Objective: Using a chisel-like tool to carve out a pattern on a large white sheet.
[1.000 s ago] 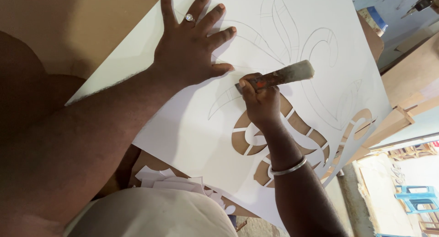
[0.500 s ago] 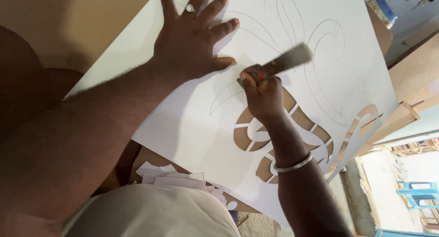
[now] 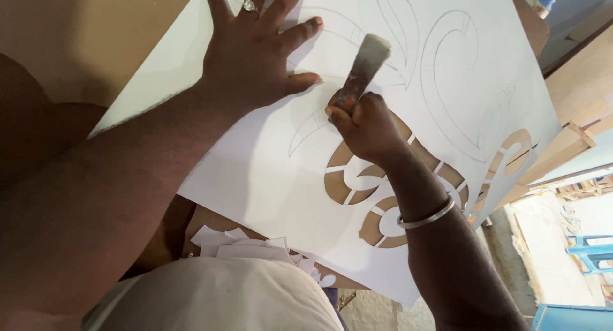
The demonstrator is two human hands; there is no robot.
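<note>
On the white sheet [image 3: 255, 178], left hand [image 3: 255, 56] fingers splayed flat, right hand [image 3: 367, 127] fisted around knife [image 3: 364, 66].

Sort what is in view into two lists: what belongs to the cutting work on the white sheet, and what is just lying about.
In use:
- white sheet, pencilled and partly cut out
- cutting tool in the right hand
- left hand flat on the sheet
- brown board beneath

Lying about:
- paper offcuts
- blue chair

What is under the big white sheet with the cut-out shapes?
Through the cut-out openings of the white sheet, a brown board shows, also past its edges. The left hand and right hand cover parts.
</note>
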